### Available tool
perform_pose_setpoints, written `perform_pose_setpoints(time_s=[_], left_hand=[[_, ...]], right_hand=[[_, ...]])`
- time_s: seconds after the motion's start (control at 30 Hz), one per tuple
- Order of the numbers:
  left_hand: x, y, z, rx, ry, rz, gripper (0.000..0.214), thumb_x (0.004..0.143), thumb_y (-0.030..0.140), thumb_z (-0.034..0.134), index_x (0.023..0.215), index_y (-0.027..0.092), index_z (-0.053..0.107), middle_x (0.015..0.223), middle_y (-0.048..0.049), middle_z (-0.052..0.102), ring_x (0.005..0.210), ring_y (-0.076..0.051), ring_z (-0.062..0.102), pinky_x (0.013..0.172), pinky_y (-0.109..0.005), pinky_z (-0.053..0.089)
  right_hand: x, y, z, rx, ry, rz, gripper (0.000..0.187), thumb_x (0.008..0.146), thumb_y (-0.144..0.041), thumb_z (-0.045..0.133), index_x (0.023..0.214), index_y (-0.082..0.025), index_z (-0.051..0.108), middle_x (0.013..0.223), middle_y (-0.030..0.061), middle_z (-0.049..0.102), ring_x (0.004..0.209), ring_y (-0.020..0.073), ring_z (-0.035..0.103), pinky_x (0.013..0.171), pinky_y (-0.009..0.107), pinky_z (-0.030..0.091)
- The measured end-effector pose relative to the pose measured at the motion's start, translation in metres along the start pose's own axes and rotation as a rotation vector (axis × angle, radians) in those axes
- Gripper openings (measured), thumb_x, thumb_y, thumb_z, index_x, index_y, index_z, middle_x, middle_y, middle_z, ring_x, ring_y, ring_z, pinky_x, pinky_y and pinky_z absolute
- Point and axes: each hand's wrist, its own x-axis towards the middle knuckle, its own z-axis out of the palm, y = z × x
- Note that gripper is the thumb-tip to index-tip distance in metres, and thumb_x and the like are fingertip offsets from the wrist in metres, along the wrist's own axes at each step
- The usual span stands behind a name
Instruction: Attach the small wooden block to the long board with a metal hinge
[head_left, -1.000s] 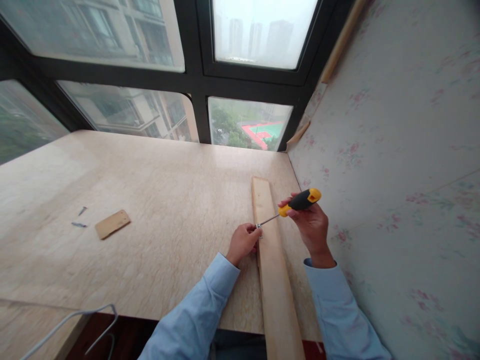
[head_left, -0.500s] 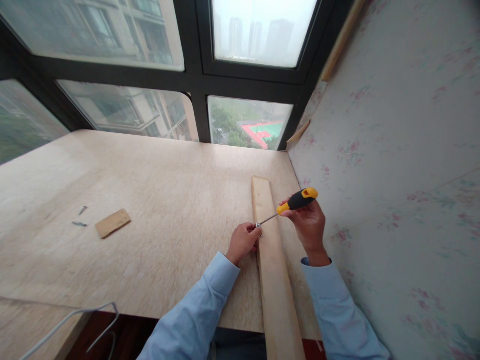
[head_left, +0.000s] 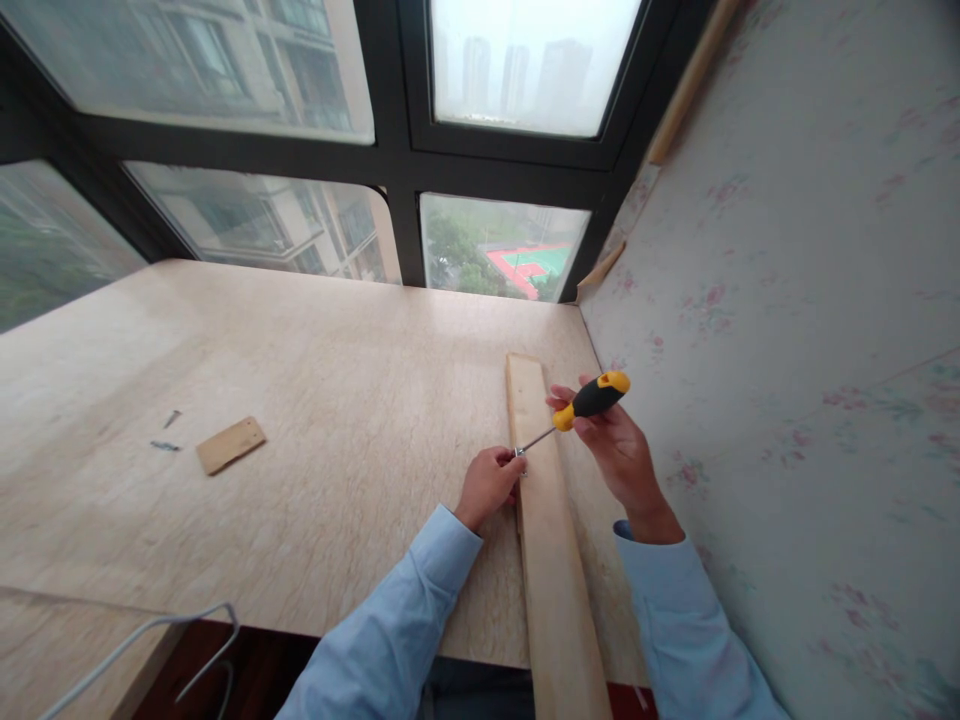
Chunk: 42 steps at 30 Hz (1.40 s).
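A long pale wooden board (head_left: 559,560) lies lengthwise on the stone-patterned ledge, its near end reaching past the front edge. At the board's left edge my left hand (head_left: 489,487) is closed, pinching a small metal bracket (head_left: 520,455) against the wood. My right hand (head_left: 619,445) is closed on a screwdriver (head_left: 596,397) with a yellow and black handle, some fingers lifted off it. The shaft slants down to the left, and its tip meets the bracket. Whether a screw sits under the tip is too small to tell.
A small wooden piece with holes (head_left: 231,446) lies on the left of the ledge (head_left: 337,400), beside a screw (head_left: 172,418) and another small metal piece (head_left: 165,446). A white cable (head_left: 142,632) loops at the front left. Papered wall (head_left: 825,350) stands close on the right.
My right hand has loosened and shifted its fingers round the screwdriver handle, its wrist moving slightly right. The left hand still holds the bracket at the same spot on the board.
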Motion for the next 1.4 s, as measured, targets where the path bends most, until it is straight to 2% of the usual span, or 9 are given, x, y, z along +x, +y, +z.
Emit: perform_pose_setpoints(time_s=[0.2,0.43,0.57,0.7,0.83,1.07,1.17,1.3,1.4], left_hand=[[-0.004,0.005,-0.001,0.008,-0.001,0.000,0.020,0.078,0.030,0.058,0.080,0.014,0.068,0.073,-0.0041,0.066,0.058,-0.012,0.059,0.043,-0.016,0.045],[-0.002,0.002,-0.001,0.024,-0.001,0.029,0.021,0.079,0.030,0.055,0.081,0.014,0.068,0.074,-0.0044,0.066,0.057,-0.013,0.059,0.043,-0.018,0.046],[-0.001,0.000,0.000,0.017,0.000,0.033,0.021,0.079,0.031,0.056,0.082,0.014,0.068,0.073,-0.0038,0.066,0.057,-0.013,0.059,0.043,-0.017,0.046],[-0.003,0.001,0.000,-0.012,-0.007,0.026,0.021,0.079,0.031,0.056,0.084,0.014,0.068,0.076,-0.0047,0.067,0.058,-0.014,0.061,0.044,-0.020,0.049],[-0.004,0.003,-0.001,-0.020,-0.006,0.020,0.021,0.079,0.031,0.057,0.086,0.014,0.068,0.078,-0.0050,0.067,0.060,-0.015,0.062,0.045,-0.021,0.050],[-0.002,-0.002,0.001,0.000,-0.001,0.039,0.026,0.081,0.033,0.055,0.091,0.013,0.068,0.079,-0.0053,0.068,0.060,-0.015,0.062,0.044,-0.020,0.048],[-0.002,-0.002,0.002,-0.004,0.009,0.043,0.026,0.081,0.033,0.055,0.091,0.014,0.069,0.080,-0.0054,0.068,0.061,-0.015,0.062,0.043,-0.021,0.048],[-0.004,0.000,0.002,-0.001,0.027,0.042,0.027,0.081,0.032,0.055,0.095,0.014,0.069,0.082,-0.0055,0.069,0.061,-0.015,0.062,0.043,-0.020,0.046],[-0.005,0.001,0.002,0.023,0.050,0.045,0.027,0.081,0.031,0.055,0.094,0.013,0.069,0.081,-0.0057,0.069,0.061,-0.015,0.061,0.044,-0.019,0.044]], right_hand=[[0.000,0.020,0.000,-0.395,0.357,-0.129,0.048,0.065,-0.047,0.082,0.099,-0.020,0.063,0.092,0.0058,0.071,0.089,0.0247,0.066,0.089,0.044,0.052],[-0.003,0.007,0.010,-0.078,0.014,-0.019,0.059,0.089,-0.048,0.058,0.140,-0.031,0.035,0.143,0.0081,0.050,0.125,0.0219,0.053,0.108,0.045,0.040],[-0.003,-0.002,0.009,0.024,-0.061,0.015,0.062,0.086,-0.043,0.064,0.140,-0.031,0.037,0.135,0.0082,0.058,0.122,0.0228,0.057,0.106,0.049,0.042],[-0.002,0.004,0.007,-0.214,0.175,-0.025,0.044,0.073,-0.046,0.076,0.108,-0.022,0.062,0.100,0.0076,0.073,0.093,0.0243,0.069,0.089,0.045,0.053],[-0.002,0.013,0.007,-0.481,0.402,-0.053,0.046,0.058,-0.052,0.083,0.083,-0.020,0.063,0.081,0.0064,0.072,0.073,0.0227,0.066,0.073,0.039,0.056],[-0.003,-0.002,0.009,-0.013,-0.008,-0.047,0.054,0.084,-0.047,0.065,0.131,-0.030,0.046,0.136,0.0083,0.057,0.124,0.0231,0.055,0.104,0.047,0.044],[-0.003,-0.008,0.003,0.028,-0.079,0.047,0.057,0.082,-0.042,0.069,0.132,-0.029,0.047,0.131,0.0084,0.062,0.119,0.0239,0.059,0.101,0.048,0.047],[0.002,-0.001,-0.001,-0.287,0.192,0.032,0.043,0.066,-0.046,0.081,0.096,-0.020,0.065,0.093,0.0079,0.075,0.086,0.0251,0.069,0.083,0.043,0.055],[0.009,0.006,0.003,-0.540,0.364,-0.022,0.050,0.054,-0.055,0.084,0.081,-0.019,0.062,0.078,0.0061,0.072,0.074,0.0242,0.066,0.076,0.041,0.055]])
